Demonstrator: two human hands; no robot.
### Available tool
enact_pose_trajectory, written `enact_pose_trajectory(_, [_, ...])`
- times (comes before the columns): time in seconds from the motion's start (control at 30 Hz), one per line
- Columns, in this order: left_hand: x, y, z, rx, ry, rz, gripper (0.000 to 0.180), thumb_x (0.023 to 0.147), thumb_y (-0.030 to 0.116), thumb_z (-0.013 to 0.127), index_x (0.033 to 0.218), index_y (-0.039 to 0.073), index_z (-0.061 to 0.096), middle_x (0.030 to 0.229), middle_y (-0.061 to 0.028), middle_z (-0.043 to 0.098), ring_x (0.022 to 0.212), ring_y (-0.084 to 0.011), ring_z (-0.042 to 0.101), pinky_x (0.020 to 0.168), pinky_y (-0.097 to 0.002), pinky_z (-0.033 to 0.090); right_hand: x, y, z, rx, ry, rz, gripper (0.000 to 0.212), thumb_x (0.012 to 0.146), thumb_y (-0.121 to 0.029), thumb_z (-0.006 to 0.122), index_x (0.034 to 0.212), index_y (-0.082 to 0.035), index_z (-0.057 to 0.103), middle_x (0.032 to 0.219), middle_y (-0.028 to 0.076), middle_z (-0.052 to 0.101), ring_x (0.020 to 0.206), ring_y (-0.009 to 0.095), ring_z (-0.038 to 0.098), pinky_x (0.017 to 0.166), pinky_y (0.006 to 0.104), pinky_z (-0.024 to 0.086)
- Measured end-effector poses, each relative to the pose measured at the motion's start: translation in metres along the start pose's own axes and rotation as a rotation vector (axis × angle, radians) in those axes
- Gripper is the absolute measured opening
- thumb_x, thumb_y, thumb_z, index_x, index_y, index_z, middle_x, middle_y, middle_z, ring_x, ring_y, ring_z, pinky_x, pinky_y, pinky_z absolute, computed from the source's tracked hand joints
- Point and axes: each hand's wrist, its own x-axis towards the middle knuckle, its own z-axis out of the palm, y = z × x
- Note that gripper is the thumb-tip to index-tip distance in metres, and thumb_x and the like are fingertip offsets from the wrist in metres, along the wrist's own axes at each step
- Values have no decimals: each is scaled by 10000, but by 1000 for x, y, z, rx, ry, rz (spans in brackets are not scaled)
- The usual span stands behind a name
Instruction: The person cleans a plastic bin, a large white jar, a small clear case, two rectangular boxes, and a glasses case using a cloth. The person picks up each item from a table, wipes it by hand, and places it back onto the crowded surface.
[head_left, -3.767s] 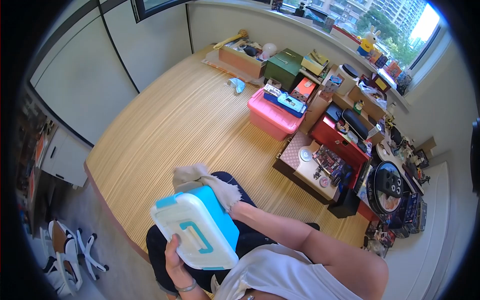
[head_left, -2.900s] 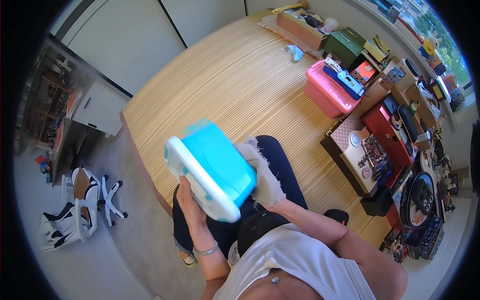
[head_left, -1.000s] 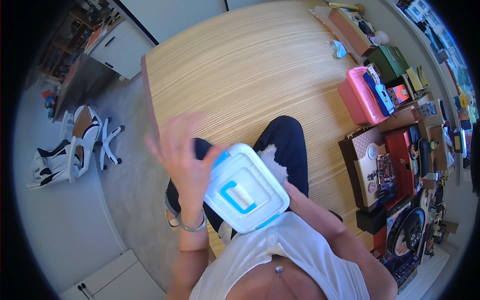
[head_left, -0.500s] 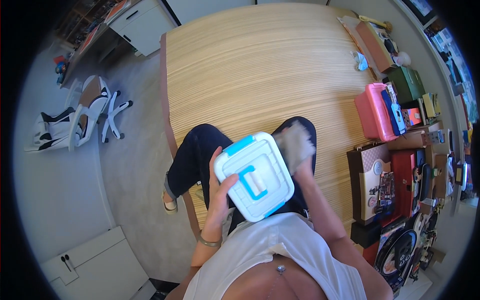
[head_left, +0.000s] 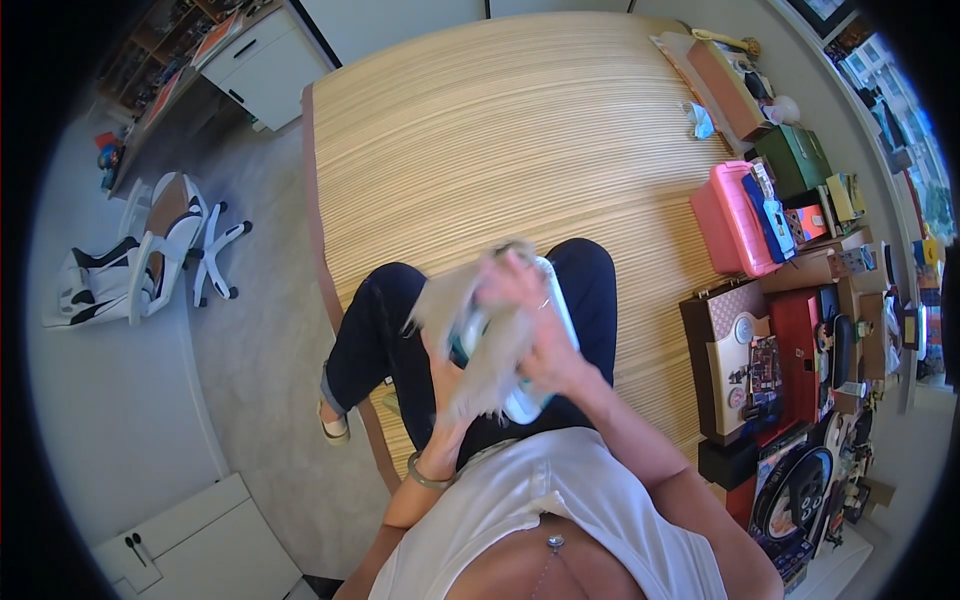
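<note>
A white plastic box with blue clips rests over my lap, its lid mostly hidden under a greyish ragged cloth. My right hand presses this cloth onto the lid from the right, blurred by motion. On the box's left side, my left hand grips the edge, with its fingers partly covered by the cloth.
I sit on a bed-like platform with a bamboo mat. Along its right side stand a pink bin, a green box, a brown case and many small items. A white and black chair is on the floor at left.
My right hand has swung left from beside the box onto its lid with the cloth. The cloth now covers much of the lid and its handle, which showed before.
</note>
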Motion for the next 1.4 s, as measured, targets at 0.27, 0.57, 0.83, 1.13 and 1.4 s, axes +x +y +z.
enact_pose_trajectory(0.27, [23, 7, -14, -593, 99, -303, 684, 741, 103, 658, 1368, 46, 392, 1215, -105, 534, 1085, -193, 531, 951, -298, 420, -42, -14, 1, -147, -228, 50, 647, 716, 35, 596, 1342, -94, 499, 1480, 72, 381, 1417, 296, 257, 1164, 473, 212])
enact_pose_trajectory(0.57, [19, 22, -2, -484, -2, -221, 769, 707, 89, 679, 1392, 64, 332, 1260, -112, 471, 1168, -215, 467, 1002, -329, 382, -33, -2, -33, -585, -165, 10, 795, 625, -13, 628, 1389, -102, 430, 1495, 106, 349, 1423, 291, 248, 1173, 455, 175])
enact_pose_trajectory(0.83, [33, 35, 13, -637, 181, -127, 721, 722, 71, 623, 1383, 38, 337, 1264, -143, 462, 1176, -252, 479, 1027, -353, 374, -36, 14, -17, -197, 317, 348, 680, 796, 66, 557, 1430, -2, 321, 1400, 227, 402, 1332, 375, 364, 1107, 403, 307])
enact_pose_trajectory(1.13, [50, 42, 68, -710, 257, 9, 602, 832, 265, 551, 1335, -30, 399, 1271, -156, 499, 1165, -267, 507, 996, -395, 404, -69, -2, 11, 509, 839, 619, 328, 944, -72, 507, 1253, 25, 453, 1123, 96, 576, 1038, 180, 540, 910, 303, 437])
enact_pose_trajectory(1.4, [44, 46, 115, -507, -43, 59, 622, 883, 250, 559, 1400, 30, 293, 1371, -137, 405, 1246, -263, 432, 1070, -408, 337, -94, 27, -37, 478, 955, 748, 308, 921, -57, 498, 1217, 27, 491, 1040, 77, 601, 977, 163, 556, 871, 319, 461])
